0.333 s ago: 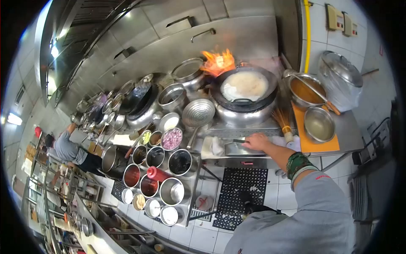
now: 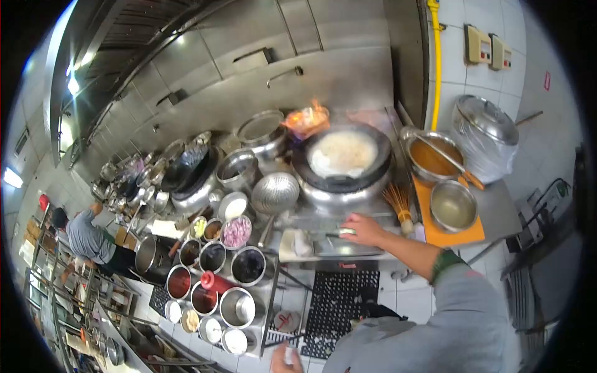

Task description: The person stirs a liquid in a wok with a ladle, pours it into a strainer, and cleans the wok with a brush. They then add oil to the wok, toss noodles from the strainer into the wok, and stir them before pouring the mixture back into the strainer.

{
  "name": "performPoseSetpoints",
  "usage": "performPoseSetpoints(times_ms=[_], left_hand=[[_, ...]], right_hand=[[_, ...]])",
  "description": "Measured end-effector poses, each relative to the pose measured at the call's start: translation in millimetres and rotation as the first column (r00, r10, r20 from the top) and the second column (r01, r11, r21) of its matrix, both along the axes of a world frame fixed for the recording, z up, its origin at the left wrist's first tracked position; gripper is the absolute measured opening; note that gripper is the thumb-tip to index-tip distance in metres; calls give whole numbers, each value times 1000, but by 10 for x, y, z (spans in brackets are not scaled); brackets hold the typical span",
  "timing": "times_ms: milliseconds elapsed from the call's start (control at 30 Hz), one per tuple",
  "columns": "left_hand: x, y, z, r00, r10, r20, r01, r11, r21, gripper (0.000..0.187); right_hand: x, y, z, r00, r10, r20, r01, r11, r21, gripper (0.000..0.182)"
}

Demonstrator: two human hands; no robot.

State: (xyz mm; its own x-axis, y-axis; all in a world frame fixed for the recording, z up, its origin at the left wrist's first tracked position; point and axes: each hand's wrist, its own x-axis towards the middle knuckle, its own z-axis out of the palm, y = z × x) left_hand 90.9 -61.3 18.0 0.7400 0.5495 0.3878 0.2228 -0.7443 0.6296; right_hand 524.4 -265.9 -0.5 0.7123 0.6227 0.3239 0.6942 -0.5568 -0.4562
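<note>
My right hand (image 2: 365,230) is over the metal ledge in front of the wok, fingers bent. At its fingertips shows a small pale greenish-white thing, too blurred to name. Just left of it lies a short dark handle (image 2: 333,235); a folded white cloth (image 2: 303,243) sits further left. My left hand (image 2: 285,362) shows at the bottom edge, fingers curled about something small and white that I cannot make out. Ahead, a black wok (image 2: 384,146) holds foamy, whitish liquid (image 2: 342,153).
Flames (image 2: 308,119) rise behind the wok. A perforated ladle (image 2: 275,193), chopped onion (image 2: 237,232) and several sauce pots (image 2: 248,266) stand left. Rightward are a bamboo brush (image 2: 399,206), a bowl of orange-brown liquid (image 2: 433,154) and a steel bowl (image 2: 454,207). Another person (image 2: 92,239) stands far left.
The view has shifted, so the scene sits further left and lower. My left hand has come into view at the bottom. A pale thing now shows at my right fingertips. The flames are lower.
</note>
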Motion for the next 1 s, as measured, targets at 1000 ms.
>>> performPoseSetpoints(times_ms=[1000], left_hand=[[3190,391,527,920,-385,-75,378,920,-101,18]], right_hand=[[1285,-1583,1089,926,-336,-171,350,935,57,57]])
